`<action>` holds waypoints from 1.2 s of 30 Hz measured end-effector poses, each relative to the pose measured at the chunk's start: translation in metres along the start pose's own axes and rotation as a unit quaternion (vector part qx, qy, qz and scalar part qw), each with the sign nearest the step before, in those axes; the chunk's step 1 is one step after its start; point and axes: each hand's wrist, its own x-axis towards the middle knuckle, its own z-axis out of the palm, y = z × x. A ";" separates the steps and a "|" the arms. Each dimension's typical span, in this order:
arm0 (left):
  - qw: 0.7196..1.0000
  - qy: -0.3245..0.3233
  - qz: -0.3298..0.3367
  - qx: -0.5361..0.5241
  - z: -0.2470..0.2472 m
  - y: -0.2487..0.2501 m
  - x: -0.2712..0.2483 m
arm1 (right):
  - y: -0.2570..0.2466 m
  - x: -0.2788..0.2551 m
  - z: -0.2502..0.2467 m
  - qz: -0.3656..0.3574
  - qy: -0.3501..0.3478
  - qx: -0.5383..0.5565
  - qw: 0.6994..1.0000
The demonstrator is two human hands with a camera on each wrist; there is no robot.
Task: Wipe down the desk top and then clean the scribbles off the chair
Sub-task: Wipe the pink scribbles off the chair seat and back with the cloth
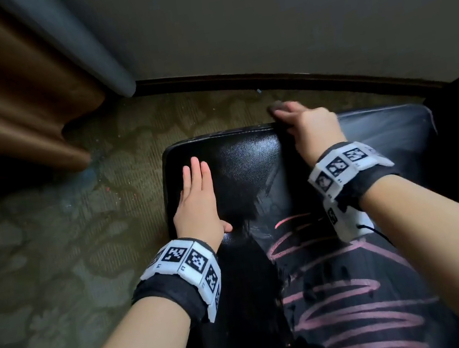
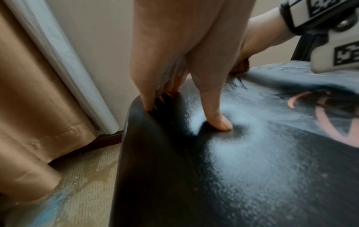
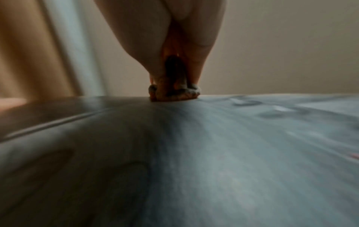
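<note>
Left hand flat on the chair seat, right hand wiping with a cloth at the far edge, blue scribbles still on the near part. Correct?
One error: the scribbles are pink, not blue, as the head view shows. The left hand, chair seat, right hand and cloth are right.

The cloth (image 3: pixel 174 92) shows only as a blurred wad – the right hand (image 1: pixel 310 125) hides the rest.

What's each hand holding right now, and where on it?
Right hand pinches a small bunched cloth from above, at the chair seat's far edge. Left hand holds nothing, resting flat.
</note>
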 end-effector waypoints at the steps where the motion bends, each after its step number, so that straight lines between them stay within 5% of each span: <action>1: 1.000 0.003 -0.004 0.002 0.000 0.001 0.000 | 0.005 -0.002 0.000 0.025 0.021 -0.006 0.999; 3: 1.000 0.008 -0.006 0.006 0.001 0.004 0.001 | -0.007 -0.011 0.012 -0.015 0.054 0.026 0.998; 8: 1.000 0.008 -0.007 0.004 0.002 0.001 -0.001 | -0.051 -0.068 0.051 -0.329 -0.007 0.052 0.943; 10: 1.000 0.006 -0.006 -0.002 0.001 0.000 -0.002 | -0.038 -0.068 0.037 -0.373 -0.013 0.020 0.928; 12: 1.000 0.003 -0.006 -0.003 0.000 0.002 -0.001 | -0.015 -0.050 0.019 -0.341 -0.021 0.048 0.939; 16: 1.000 0.001 0.002 0.002 -0.003 0.004 0.002 | 0.009 -0.025 0.012 -0.072 0.057 0.052 0.994; 17: 1.000 -0.001 0.005 0.003 -0.003 0.003 0.003 | 0.002 -0.030 0.023 -0.063 0.092 0.054 0.992; 24: 0.997 -0.054 0.032 0.038 -0.013 -0.005 0.002 | -0.029 -0.104 0.046 -0.384 -0.084 0.092 0.915; 27: 0.994 -0.070 0.032 0.077 -0.013 -0.001 0.001 | 0.002 -0.075 0.025 -0.343 -0.112 0.122 0.925; 29: 0.995 -0.057 0.022 0.083 -0.010 0.001 -0.001 | 0.018 -0.057 0.020 -0.232 -0.012 0.128 0.964; 32: 0.996 -0.038 0.006 0.082 -0.006 0.004 -0.002 | 0.002 -0.068 0.035 -0.100 0.109 0.161 0.976; 34: 0.996 -0.029 -0.001 0.089 -0.003 0.005 -0.002 | -0.028 -0.084 0.056 -0.152 0.061 0.175 0.971; 36: 0.996 -0.017 -0.007 0.092 -0.001 0.007 -0.003 | -0.047 -0.108 0.073 -0.283 -0.037 0.158 0.945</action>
